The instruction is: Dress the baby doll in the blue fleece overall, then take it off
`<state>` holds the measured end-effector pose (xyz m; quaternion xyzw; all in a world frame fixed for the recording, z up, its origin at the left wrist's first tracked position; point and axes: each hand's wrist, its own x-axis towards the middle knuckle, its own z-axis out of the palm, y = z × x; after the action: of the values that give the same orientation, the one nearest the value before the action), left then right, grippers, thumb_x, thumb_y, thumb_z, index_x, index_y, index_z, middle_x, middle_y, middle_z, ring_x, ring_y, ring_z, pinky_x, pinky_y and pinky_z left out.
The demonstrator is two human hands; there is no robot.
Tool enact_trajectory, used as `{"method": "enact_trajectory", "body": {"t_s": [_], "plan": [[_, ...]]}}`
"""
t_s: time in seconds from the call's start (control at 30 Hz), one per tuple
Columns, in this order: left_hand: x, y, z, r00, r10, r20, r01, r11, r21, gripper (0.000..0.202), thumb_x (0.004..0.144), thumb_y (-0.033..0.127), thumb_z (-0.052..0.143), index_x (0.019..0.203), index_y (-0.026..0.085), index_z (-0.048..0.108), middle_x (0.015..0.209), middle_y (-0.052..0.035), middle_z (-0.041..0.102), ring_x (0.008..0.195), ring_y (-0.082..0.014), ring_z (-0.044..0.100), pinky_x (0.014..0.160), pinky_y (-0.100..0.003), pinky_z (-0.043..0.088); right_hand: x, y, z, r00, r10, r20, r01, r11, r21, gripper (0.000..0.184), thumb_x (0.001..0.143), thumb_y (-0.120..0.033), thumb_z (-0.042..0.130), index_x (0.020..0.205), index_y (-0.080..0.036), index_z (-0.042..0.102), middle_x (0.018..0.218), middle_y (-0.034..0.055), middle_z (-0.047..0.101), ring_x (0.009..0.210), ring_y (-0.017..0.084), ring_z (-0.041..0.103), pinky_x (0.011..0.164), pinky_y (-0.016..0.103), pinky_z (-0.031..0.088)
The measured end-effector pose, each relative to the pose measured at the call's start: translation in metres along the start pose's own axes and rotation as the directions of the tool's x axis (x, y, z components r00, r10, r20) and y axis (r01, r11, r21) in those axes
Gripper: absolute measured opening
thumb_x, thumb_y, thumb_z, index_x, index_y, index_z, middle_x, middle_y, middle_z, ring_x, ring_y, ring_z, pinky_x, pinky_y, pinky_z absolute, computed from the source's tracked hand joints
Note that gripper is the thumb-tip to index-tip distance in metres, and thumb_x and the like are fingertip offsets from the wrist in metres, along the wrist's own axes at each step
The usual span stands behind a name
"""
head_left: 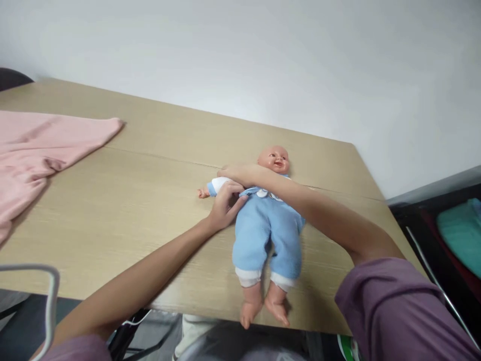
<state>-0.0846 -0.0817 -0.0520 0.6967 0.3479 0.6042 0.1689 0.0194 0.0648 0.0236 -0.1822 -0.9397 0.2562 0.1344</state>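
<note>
A baby doll (268,228) in a light blue romper lies on its back on the wooden table (124,200), head toward the wall and bare feet over the near edge. My left hand (225,200) pinches the blue fabric at the doll's shoulder, next to its white sleeve (218,183). My right hand (238,173) reaches across the doll's chest and closes on the same shoulder area, just below the doll's head (274,159). The doll's small hand (203,192) sticks out to the left.
A pink cloth (41,145) lies spread at the table's left end. A white bent tube (50,296) shows at the lower left. To the right, beyond the table, a teal cloth (460,233) lies on a dark surface. A white wall stands behind.
</note>
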Motion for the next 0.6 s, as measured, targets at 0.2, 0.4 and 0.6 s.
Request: {"method": "enact_trajectory", "body": {"t_s": [0.2, 0.4, 0.6], "plan": [[-0.007, -0.004, -0.001, 1.0, 0.008, -0.013, -0.007, 0.999, 0.034, 0.017, 0.111, 0.042, 0.067, 0.111, 0.025, 0.071, 0.103, -0.0083, 0.072, 0.098, -0.0261, 0.068, 0.092, -0.046, 0.056, -0.04, 0.0, -0.033, 0.995, 0.048, -0.084, -0.032, 0.981, 0.19, 0.044, 0.079, -0.019, 0.066, 0.122, -0.021, 0.072, 0.112, 0.0029, 0.077, 0.101, 0.024, 0.069, 0.089, 0.035, 0.052], [-0.016, -0.013, -0.006, 0.962, 0.228, -0.148, -0.193, 0.956, 0.22, 0.009, 0.108, 0.037, 0.069, 0.11, 0.029, 0.071, 0.121, -0.0105, 0.063, 0.113, -0.0279, 0.068, 0.099, -0.05, 0.058, -0.075, 0.005, -0.044, 0.983, 0.044, -0.178, 0.019, 0.942, 0.336, 0.037, 0.074, -0.019, 0.072, 0.11, -0.028, 0.076, 0.118, 0.0045, 0.076, 0.115, 0.03, 0.069, 0.108, 0.046, 0.053], [-0.017, -0.01, 0.006, 0.975, -0.094, -0.2, 0.082, 0.994, -0.07, 0.038, 0.111, 0.069, 0.051, 0.11, 0.031, 0.054, 0.117, -0.0093, 0.067, 0.115, -0.0301, 0.068, 0.107, -0.057, 0.056, -0.091, -0.012, -0.036, 0.961, -0.078, -0.266, 0.081, 0.997, 0.001, 0.035, 0.088, -0.013, 0.068, 0.116, -0.029, 0.082, 0.145, 0.0104, 0.066, 0.136, 0.033, 0.061, 0.122, 0.054, 0.044]]}}
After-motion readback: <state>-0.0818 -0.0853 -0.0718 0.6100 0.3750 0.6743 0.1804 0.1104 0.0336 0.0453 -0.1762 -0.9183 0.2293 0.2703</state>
